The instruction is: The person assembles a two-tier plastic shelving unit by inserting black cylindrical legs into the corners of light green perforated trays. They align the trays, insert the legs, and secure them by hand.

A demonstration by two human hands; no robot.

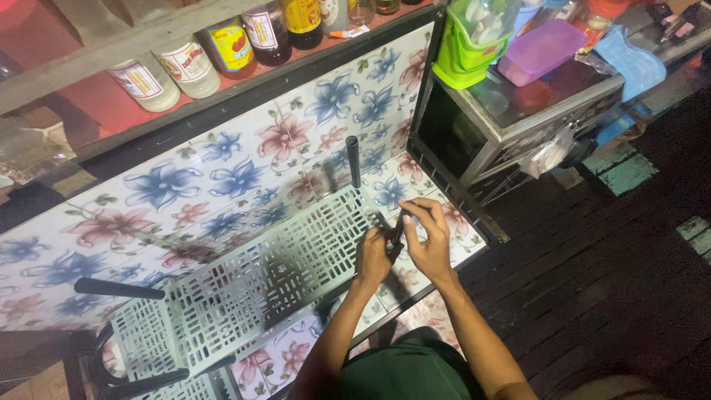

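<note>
A long grey perforated plastic shelf panel (252,281) lies on a flower-patterned tiled counter (244,178). A black tube leg (353,161) stands upright at its far corner, and another black tube (118,288) sticks out at the left end. My left hand (372,255) and my right hand (426,241) meet at the panel's near right corner, both pinching a small dark part (398,233) between the fingers. What the part is cannot be made out.
Sauce bottles (229,44) line a shelf behind the counter. To the right stands a glass-fronted metal cabinet (511,118) carrying a green basket (466,48), a purple lidded box (541,50) and a blue cloth (629,63). Dark plank flooring (592,274) lies to the right.
</note>
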